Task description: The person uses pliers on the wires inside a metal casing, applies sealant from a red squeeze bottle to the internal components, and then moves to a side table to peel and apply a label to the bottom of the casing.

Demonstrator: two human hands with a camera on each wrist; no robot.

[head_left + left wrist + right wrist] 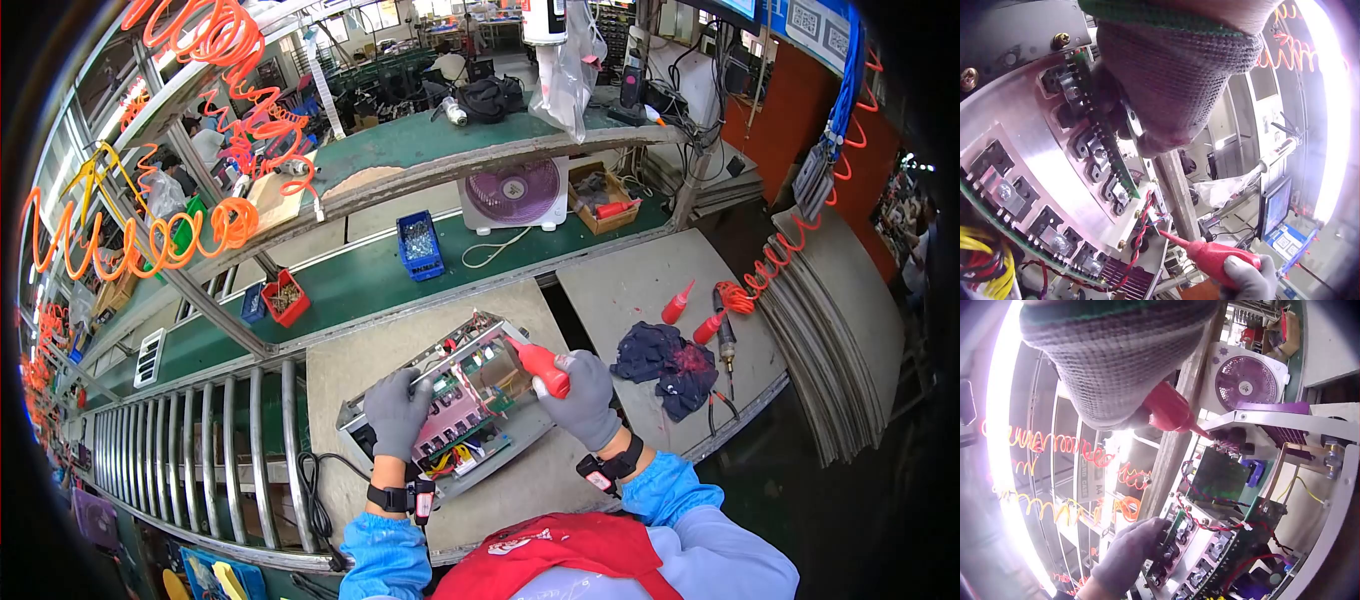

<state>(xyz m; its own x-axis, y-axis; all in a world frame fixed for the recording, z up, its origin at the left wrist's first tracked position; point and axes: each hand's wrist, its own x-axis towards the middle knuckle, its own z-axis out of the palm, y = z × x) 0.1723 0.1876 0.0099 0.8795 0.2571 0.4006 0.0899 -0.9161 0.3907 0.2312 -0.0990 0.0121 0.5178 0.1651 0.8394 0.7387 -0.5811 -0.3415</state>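
In the head view an opened electronics chassis point(470, 400) lies tilted across the bench, showing its circuit boards and wiring. My gloved left hand point(398, 412) grips its left part; close up in the left wrist view, the fingers curl over a green board edge beside rows of black transistors point(1057, 237) screwed to a metal heat sink. Gloved too, my right hand point(582, 400) holds a red squeeze bottle point(543, 368) with a pointed nozzle. In the right wrist view the tip of that bottle point(1171, 410) points down at small dark components point(1230, 439) near the chassis's far corner. Red and black twisted wires point(1141, 234) run nearby.
Right of the chassis lie a dark stained rag point(668, 370), two more red bottles point(677, 302) and a screwdriver-like power tool point(727, 335). Blue point(419, 247) and red point(286, 298) parts bins and a fan point(514, 194) stand behind. Metal rollers point(230, 450) run to the left.
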